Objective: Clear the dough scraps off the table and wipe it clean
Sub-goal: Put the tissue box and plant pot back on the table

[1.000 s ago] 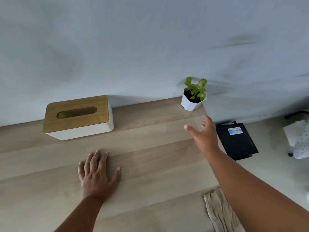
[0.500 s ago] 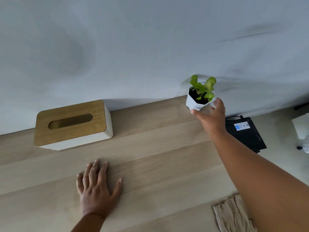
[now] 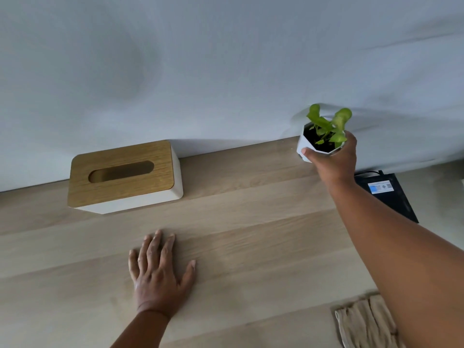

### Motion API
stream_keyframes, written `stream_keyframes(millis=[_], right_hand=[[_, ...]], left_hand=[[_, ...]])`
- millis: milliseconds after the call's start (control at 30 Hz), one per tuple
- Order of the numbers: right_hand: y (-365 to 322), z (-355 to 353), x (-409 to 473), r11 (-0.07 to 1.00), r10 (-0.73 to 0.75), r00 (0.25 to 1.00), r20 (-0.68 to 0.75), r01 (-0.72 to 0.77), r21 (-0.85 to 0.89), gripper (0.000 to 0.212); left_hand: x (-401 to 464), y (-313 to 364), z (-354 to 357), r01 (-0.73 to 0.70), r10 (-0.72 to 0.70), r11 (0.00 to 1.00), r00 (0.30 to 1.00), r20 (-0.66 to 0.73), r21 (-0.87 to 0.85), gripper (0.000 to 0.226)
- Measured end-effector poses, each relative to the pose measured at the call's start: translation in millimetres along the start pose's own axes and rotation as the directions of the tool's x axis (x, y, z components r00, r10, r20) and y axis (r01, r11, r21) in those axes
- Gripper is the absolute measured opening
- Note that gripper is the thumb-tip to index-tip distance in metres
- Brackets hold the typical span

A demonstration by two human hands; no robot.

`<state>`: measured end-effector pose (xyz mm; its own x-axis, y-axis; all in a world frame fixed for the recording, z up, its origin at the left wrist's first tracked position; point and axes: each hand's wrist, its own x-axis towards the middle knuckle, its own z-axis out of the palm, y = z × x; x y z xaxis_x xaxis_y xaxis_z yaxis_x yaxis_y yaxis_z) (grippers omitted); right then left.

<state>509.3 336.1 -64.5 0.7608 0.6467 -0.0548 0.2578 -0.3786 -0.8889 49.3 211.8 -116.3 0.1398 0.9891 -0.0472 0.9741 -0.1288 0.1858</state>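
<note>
Head view: your right hand (image 3: 334, 160) grips white pot (image 3: 305, 146) holding green plant (image 3: 329, 124); tissue box (image 3: 123, 177) near wall (image 3: 200, 59). Your left hand (image 3: 158, 272) lies flat, fingers spread, on table (image 3: 251, 247). Beige cloth (image 3: 364, 322) at near-right edge.

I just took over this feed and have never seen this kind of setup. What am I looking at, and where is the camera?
No machine here: a person wears one camera on the head, looking down at a wooden table against a wall. The left hand lies flat, holding nothing. The right hand grips a small white potted plant at the far edge. A wood-lidded tissue box sits at the back left, a beige cloth at the near right. No dough scraps show.
</note>
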Motion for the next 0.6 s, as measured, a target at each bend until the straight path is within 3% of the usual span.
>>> stream_keyframes(millis=[600], right_hand=[[-8, 4, -45, 0.996, -0.09, 0.995, 0.044, 0.09, 0.008, 0.083]], left_hand=[[-1, -4, 8, 0.004, -0.005, 1.0, 0.999, -0.046, -0.021, 0.08]])
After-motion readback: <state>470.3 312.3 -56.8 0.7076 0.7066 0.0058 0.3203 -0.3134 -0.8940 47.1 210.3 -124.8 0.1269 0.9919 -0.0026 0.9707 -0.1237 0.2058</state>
